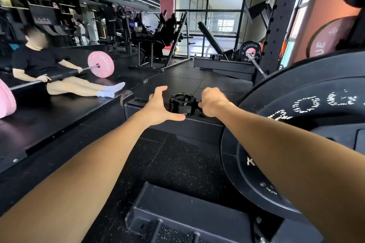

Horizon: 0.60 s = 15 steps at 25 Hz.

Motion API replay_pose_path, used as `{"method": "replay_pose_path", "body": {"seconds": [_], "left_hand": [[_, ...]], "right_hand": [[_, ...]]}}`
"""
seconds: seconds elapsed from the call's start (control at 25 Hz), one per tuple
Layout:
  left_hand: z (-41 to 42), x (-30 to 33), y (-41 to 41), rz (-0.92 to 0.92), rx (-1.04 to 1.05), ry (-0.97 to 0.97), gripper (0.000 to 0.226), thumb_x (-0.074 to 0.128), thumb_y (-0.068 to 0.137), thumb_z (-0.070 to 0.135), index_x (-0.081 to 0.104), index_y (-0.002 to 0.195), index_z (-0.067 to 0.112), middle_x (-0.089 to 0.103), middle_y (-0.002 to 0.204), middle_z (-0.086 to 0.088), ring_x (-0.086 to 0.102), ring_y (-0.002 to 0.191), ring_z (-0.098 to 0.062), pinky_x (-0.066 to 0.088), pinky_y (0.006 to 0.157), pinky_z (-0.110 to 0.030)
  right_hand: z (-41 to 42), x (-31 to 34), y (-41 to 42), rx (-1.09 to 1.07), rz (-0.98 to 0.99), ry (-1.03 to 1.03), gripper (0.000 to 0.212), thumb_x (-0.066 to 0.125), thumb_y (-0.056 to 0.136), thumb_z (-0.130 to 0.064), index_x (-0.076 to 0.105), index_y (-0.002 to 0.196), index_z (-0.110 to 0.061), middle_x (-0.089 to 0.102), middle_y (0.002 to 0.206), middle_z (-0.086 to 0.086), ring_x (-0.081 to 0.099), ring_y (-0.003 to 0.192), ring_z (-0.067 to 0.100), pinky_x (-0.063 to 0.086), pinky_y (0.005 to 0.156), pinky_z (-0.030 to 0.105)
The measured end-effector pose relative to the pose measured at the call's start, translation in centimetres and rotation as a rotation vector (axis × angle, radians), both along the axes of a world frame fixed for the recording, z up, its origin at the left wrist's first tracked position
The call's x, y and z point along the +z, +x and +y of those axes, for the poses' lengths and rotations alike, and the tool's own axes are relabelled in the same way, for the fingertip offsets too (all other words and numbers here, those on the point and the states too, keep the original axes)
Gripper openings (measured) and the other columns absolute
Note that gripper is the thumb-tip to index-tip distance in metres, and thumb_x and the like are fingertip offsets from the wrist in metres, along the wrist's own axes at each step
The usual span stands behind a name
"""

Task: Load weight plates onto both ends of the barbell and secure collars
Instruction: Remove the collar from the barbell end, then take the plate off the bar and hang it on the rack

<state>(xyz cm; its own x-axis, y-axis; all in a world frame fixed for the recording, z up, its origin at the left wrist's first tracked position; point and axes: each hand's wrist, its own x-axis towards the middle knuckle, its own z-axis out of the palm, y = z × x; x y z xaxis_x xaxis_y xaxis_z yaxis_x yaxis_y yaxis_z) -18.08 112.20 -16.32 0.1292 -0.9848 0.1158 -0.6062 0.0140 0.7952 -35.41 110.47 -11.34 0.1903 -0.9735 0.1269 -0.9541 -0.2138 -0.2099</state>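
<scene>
- A black plastic clamp collar with a round central bore (182,103) is seen at the centre of the frame, resting on the top edge of a low black platform block (169,124), between the two hands.
- The right hand (212,102) is curled around the collar's side lever, at the collar's right; the fingers are closed on it, though the exact pinch is hidden behind the knuckles.
- The left hand (160,106) is held spread, fingers apart and thumb stretched toward the collar's base; whether the thumb touches the collar cannot be told.
- The step in hand is judged to be the picking up of the collar, for securing a plate.
- It is done well if the collar is supported by the spread hand from the left while the lever is kept flipped open, so that the bore stays wide for sliding onto a sleeve.
- The collar's bore is pointed upward and slightly away from the viewer; its short axis is near vertical, and the lever is projected toward the right of the frame.
- For fitting, the bore should be turned until its axis is level and in line with the barbell sleeve.
- A large black bumper plate with white lettering (308,128) fills the lower right of the frame, just beside the right forearm; its barbell sleeve is not visible.
</scene>
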Motion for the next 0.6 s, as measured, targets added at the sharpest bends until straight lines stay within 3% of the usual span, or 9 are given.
{"method": "replay_pose_path", "body": {"seconds": [0.12, 0.24, 0.32, 0.4, 0.52, 0.6], "left_hand": [[2.5, 0.4, -0.3, -0.01, 0.035, -0.034, 0.101, 0.091, 0.065, 0.034, 0.026, 0.143, 0.03, 0.028, 0.144, -0.004, 0.037, 0.133, -0.022, 0.037, 0.103, -0.036], [5.3, 0.9, -0.8, -0.003, 0.017, -0.044, 0.093, 0.089, 0.067, 0.036, 0.032, 0.14, 0.027, 0.033, 0.144, -0.003, 0.04, 0.13, -0.02, 0.04, 0.1, -0.033], [7.8, 1.3, -1.2, 0.0, 0.008, -0.056, 0.09, 0.087, 0.069, 0.037, 0.034, 0.141, 0.027, 0.036, 0.145, -0.004, 0.042, 0.128, -0.02, 0.041, 0.095, -0.032], [10.5, 1.8, -1.6, -0.021, 0.002, -0.065, 0.088, 0.086, 0.071, 0.039, 0.035, 0.142, 0.027, 0.037, 0.146, -0.003, 0.043, 0.129, -0.019, 0.041, 0.097, -0.033], [15.0, 2.3, -2.8, -0.039, -0.006, -0.066, 0.086, 0.083, 0.073, 0.043, 0.035, 0.143, 0.028, 0.037, 0.148, -0.003, 0.043, 0.131, -0.02, 0.04, 0.105, -0.037], [17.7, 2.6, -3.9, -0.03, -0.02, -0.071, 0.084, 0.081, 0.075, 0.045, 0.035, 0.143, 0.028, 0.037, 0.15, -0.003, 0.042, 0.133, -0.021, 0.038, 0.103, -0.036]], "right_hand": [[2.3, 0.7, -0.4, 0.034, -0.03, -0.019, 0.027, 0.06, 0.096, -0.013, 0.041, 0.077, -0.008, 0.049, 0.084, 0.007, 0.053, 0.081, 0.026, 0.045, 0.07, 0.032], [5.4, 1.3, -0.7, 0.064, -0.061, -0.018, 0.031, 0.061, 0.095, -0.02, 0.042, 0.076, -0.007, 0.047, 0.076, 0.003, 0.053, 0.081, 0.027, 0.044, 0.07, 0.034], [8.1, 1.5, -1.0, 0.091, -0.06, -0.018, 0.025, 0.062, 0.095, -0.025, 0.046, 0.087, -0.007, 0.046, 0.074, 0.002, 0.054, 0.081, 0.027, 0.043, 0.07, 0.034], [11.0, 1.5, -1.7, 0.119, -0.041, -0.008, 0.025, 0.064, 0.093, -0.03, 0.052, 0.096, -0.008, 0.055, 0.085, 0.005, 0.057, 0.084, 0.027, 0.045, 0.071, 0.034], [15.5, 1.0, -3.6, 0.124, -0.026, 0.001, 0.05, 0.067, 0.089, -0.038, 0.055, 0.127, -0.008, 0.064, 0.116, 0.008, 0.061, 0.104, 0.029, 0.05, 0.088, 0.038], [18.4, 0.8, -5.5, 0.106, -0.023, -0.012, 0.056, 0.067, 0.088, -0.042, 0.053, 0.133, -0.011, 0.062, 0.124, 0.007, 0.058, 0.112, 0.029, 0.045, 0.098, 0.04]]}}
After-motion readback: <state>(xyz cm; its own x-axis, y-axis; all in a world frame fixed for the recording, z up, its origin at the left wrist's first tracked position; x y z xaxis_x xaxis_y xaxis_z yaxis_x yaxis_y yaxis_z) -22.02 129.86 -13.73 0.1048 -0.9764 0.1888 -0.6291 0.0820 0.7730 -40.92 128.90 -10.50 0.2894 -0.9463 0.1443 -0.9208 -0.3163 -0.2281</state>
